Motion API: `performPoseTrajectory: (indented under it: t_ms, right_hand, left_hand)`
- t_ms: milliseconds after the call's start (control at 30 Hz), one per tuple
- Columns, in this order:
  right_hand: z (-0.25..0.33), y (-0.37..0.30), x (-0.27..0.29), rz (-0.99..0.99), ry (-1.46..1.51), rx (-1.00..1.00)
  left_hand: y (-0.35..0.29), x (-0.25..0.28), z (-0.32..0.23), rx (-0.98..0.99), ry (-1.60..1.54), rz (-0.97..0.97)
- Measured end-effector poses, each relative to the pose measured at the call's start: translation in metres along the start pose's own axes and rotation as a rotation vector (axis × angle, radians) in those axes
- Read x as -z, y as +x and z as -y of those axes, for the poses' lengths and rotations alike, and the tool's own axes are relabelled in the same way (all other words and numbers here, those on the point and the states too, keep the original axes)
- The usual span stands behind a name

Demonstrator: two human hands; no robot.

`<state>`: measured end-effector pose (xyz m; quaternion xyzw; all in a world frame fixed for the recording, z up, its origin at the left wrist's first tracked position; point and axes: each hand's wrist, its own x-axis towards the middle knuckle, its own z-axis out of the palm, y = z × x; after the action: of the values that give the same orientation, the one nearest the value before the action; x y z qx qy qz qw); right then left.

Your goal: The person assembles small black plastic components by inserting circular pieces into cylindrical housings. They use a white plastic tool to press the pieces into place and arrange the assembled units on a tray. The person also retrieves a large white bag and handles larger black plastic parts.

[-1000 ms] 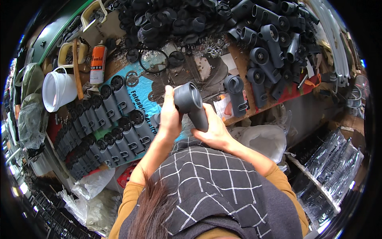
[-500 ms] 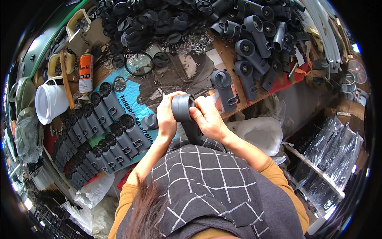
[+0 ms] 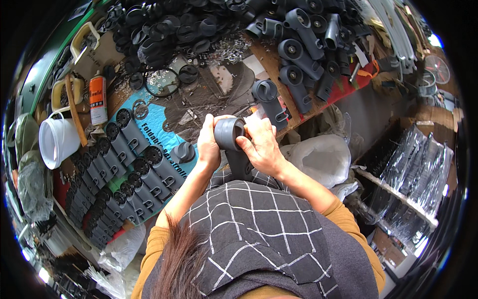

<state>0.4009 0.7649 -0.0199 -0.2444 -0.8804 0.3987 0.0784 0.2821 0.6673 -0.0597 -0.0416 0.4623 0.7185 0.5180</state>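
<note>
In front of my chest I hold a dark grey plastic tube part with a round, ring-like head. Its stem points down toward my checked apron. My left hand is closed on the left side of the head. My right hand grips the other side, its thumb pressed at the head's round opening; whether the fingers hold anything small there is hidden. Just left of my left hand, a grey round cap lies on the blue sheet. Beyond my right hand is another grey tube part.
Rows of grey tube parts cover the bench's left. Black round caps and more tube parts are heaped at the back. A white bucket and an orange spray can stand left. Plastic-wrapped bundles lie at right.
My view has shifted slightly, so the bench sits further left in it. Both hands keep their grip on the tube part; the cap beside my left hand shows more fully.
</note>
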Motion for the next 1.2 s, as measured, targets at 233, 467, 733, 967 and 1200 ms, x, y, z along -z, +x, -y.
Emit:
performPoseTrajectory:
  t_ms: [233, 467, 733, 967, 1200]
  right_hand:
    - [0.006, -0.047, -0.019, 0.132, 0.142, -0.321]
    - [-0.032, -0.042, 0.001, 0.156, 0.874, -0.488]
    - [-0.119, 0.005, -0.013, -0.401, -0.379, -0.273]
    - [-0.121, -0.024, 0.023, 0.006, 1.625, -0.488]
    - [-0.097, -0.088, 0.033, 0.013, 1.798, -0.562]
  left_hand:
    - [0.012, -0.001, 0.007, 0.236, -0.050, -0.314]
    - [0.006, -0.016, 0.013, -0.007, 0.297, -0.135]
    - [0.007, -0.033, 0.030, -0.163, 0.567, -0.219]
    - [0.021, -0.042, 0.039, -0.266, 0.633, -0.177]
    - [0.029, -0.077, 0.082, -0.159, 0.631, 0.096]
